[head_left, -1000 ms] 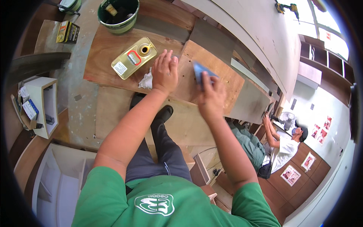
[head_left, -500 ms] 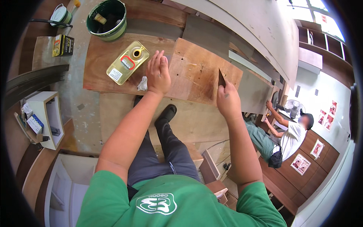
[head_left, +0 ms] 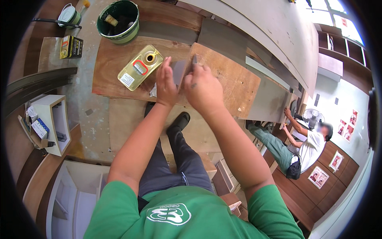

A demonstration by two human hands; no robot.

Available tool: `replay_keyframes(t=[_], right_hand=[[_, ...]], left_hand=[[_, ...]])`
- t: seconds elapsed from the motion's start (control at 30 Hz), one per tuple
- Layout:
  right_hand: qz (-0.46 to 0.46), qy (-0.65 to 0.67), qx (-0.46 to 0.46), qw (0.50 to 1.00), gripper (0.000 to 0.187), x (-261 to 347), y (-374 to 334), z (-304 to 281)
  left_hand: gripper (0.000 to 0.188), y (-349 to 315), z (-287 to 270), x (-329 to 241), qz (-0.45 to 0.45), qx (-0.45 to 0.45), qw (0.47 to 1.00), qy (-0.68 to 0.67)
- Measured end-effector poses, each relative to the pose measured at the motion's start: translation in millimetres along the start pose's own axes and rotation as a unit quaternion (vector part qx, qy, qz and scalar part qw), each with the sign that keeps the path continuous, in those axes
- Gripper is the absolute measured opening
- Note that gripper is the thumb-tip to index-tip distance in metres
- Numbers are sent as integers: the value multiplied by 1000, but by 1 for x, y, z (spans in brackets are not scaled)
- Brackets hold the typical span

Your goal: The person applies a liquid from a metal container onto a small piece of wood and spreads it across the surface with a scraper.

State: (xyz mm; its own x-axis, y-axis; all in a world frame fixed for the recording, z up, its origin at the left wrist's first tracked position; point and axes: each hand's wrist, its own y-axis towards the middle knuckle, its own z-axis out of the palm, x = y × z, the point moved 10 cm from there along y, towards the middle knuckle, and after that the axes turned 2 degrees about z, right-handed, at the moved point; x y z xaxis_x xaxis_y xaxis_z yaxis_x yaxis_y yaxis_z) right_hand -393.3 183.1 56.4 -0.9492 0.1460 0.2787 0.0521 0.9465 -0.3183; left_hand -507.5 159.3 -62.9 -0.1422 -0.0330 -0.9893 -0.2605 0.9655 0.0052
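My left hand (head_left: 166, 85) is upright over the wooden board, fingers long and close together, with a thin grey plate (head_left: 180, 72) along its palm side. Closed around a scraper (head_left: 194, 61) with a dark blade, my right hand (head_left: 204, 88) is just right of that plate. Part of the scraper is hidden by the fingers. Beneath both is a reddish-brown wooden panel (head_left: 230, 81) with small dark holes and pale patches. A gold tin (head_left: 137, 75) with a round opening is left of my left hand, and a crumpled white scrap (head_left: 153, 91) lies beside the wrist.
A green bucket (head_left: 125, 36) holding a brush stands at the far left of the bench (head_left: 109, 75). Further left are a dark and yellow box (head_left: 71, 47) and a small lidded pail (head_left: 69, 16). A large pale panel (head_left: 254, 30) rises behind. At right a person (head_left: 310, 149) works.
My right hand has swung left with the scraper, from the panel's right end to beside my left hand. The view has shifted slightly; the grey plate shows more of its face.
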Motion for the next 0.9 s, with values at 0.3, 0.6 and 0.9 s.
replay_keyframes(t=[0.3,0.6,0.9], right_hand=[[-77,5,98,992,35,27,-30,11],[-143,-101,-129,976,49,-20,-20,-39],[-190,-111,13,975,50,6,-82,11]], left_hand=[[49,-81,-74,23,0,35,997,64],[41,-162,-127,95,-50,142,968,202],[42,-186,-127,122,-103,183,949,235]])
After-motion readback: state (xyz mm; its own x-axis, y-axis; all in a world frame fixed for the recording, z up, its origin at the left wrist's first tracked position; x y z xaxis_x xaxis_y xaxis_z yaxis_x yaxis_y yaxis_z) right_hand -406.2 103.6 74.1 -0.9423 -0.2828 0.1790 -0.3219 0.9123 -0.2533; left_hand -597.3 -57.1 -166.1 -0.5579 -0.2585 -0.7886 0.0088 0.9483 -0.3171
